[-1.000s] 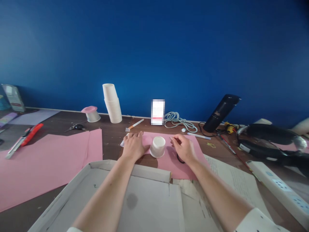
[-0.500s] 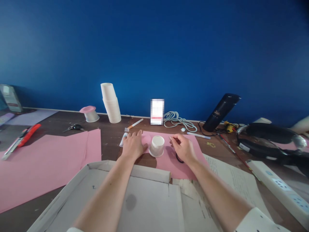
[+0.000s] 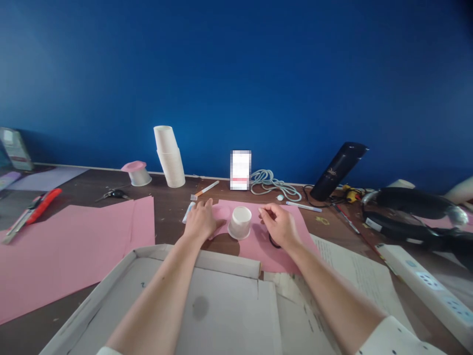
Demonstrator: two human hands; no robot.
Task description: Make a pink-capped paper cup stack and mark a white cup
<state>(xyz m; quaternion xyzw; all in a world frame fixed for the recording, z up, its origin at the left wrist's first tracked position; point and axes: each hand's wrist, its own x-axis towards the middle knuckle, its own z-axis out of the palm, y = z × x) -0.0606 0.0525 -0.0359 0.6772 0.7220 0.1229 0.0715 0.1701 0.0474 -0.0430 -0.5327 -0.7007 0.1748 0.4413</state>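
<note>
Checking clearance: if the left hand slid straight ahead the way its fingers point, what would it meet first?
Probably the orange-tipped stick lying just beyond the left hand; depth is hard to judge.

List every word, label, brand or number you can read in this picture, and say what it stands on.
Nothing reads clearly.
Black bottle: small reddish logo, too blurred.
Printed paper sheet: lines of text, too small.
Pixelated card: unreadable.
Leaning box: label too blurred.
White tray: small pen mark, unclear.
</note>
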